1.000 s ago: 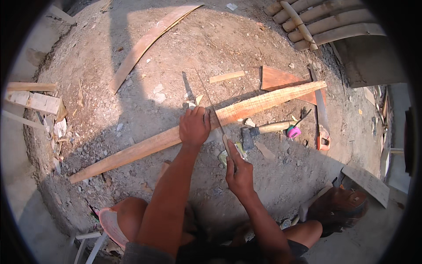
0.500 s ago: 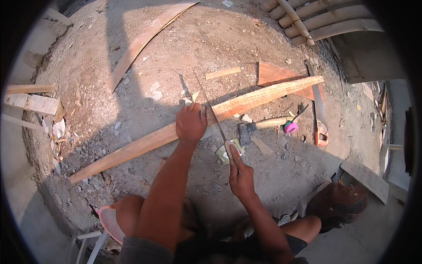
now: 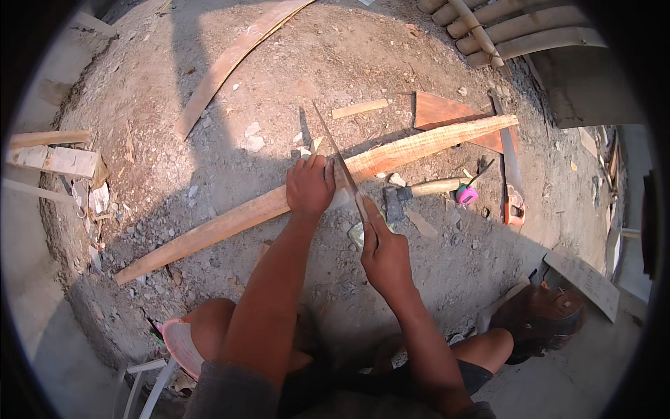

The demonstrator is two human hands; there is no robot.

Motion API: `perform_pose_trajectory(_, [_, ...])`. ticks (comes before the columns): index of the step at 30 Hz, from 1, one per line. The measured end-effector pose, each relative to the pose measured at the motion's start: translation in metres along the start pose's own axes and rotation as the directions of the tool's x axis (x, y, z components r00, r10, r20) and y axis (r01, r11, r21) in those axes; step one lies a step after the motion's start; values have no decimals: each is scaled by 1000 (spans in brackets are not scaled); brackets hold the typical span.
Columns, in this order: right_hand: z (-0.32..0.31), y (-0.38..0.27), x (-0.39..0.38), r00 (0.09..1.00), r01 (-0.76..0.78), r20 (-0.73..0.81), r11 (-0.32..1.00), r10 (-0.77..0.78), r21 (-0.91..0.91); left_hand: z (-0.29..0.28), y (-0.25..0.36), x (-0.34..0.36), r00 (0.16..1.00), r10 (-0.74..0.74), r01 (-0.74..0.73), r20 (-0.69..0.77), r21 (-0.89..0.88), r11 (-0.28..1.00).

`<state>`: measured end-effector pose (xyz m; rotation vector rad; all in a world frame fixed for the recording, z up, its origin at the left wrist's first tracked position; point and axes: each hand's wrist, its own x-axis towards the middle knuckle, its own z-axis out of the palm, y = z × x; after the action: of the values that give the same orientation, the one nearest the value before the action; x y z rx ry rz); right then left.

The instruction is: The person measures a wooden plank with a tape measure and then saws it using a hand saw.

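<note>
A long narrow wooden plank [image 3: 223, 222] lies slantwise across bare dirt ground. My left hand [image 3: 310, 185] presses flat on it near its middle. My right hand [image 3: 382, 251] grips the handle of a hand saw [image 3: 335, 155], whose thin blade runs up and away across the plank just right of my left hand. The blade's teeth are too small to make out. My knees and a pink sandal [image 3: 180, 343] show at the lower edge.
A hammer [image 3: 426, 188] and a pink reel of string [image 3: 466, 195] lie right of the saw. A reddish triangular offcut [image 3: 443, 112], a long level [image 3: 509, 164], a curved board [image 3: 230, 59], stacked poles [image 3: 509, 28] and wood scraps [image 3: 56, 157] ring the spot.
My right hand has pushed the saw forward, so the blade reaches farther up across the plank. My left hand stays pressed on the plank.
</note>
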<state>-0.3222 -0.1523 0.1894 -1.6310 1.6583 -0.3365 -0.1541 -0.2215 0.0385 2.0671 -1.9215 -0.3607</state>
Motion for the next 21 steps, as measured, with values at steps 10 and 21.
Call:
perform_pose_trajectory(10, [-28, -10, -1, 999, 19, -41, 998, -21, -53, -3, 18, 18, 985, 57, -65, -163, -43, 997])
perform_pose_trajectory(21, [-63, -5, -118, 996, 50, -75, 999, -49, 11, -5, 10, 11, 989, 38, -50, -144, -77, 996])
